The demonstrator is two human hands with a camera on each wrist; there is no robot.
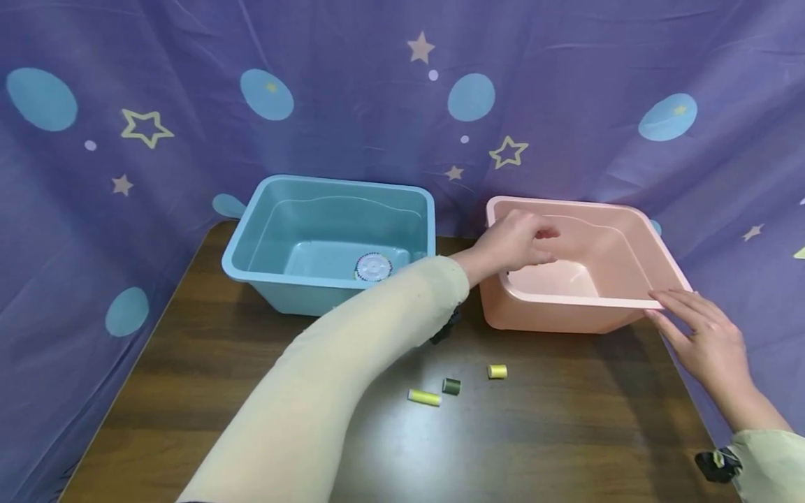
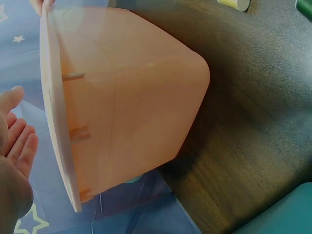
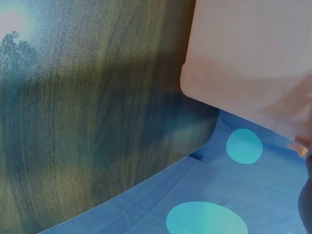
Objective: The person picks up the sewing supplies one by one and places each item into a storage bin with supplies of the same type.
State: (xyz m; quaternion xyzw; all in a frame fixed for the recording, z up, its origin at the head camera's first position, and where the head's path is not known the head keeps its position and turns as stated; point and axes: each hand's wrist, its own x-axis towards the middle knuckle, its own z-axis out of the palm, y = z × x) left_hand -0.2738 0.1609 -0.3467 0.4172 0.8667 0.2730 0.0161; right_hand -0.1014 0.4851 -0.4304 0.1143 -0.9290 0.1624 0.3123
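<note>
My left hand [image 1: 518, 241] reaches over the near left side of a pink plastic basin [image 1: 566, 318], its fingers loosely bent. In the left wrist view, the left hand [image 2: 17, 146] shows beside the basin's rim [image 2: 56, 112] with nothing in its fingers. At the basin's near right corner, my right hand [image 1: 707, 335] holds the rim, fingertips on top and thumb against the outer side. In the right wrist view, the basin's wall [image 3: 248, 53] shows at upper right, with just a dark sliver of the hand at the edge.
A blue basin [image 1: 295, 286] stands to the left, holding a round wheel of pins [image 1: 374, 267]. On the wooden table [image 1: 534, 433] lie a long yellow thread spool [image 1: 424, 397], a dark green spool [image 1: 451, 386] and a short yellow spool [image 1: 497, 372]. A purple curtain [image 1: 365, 105] hangs behind.
</note>
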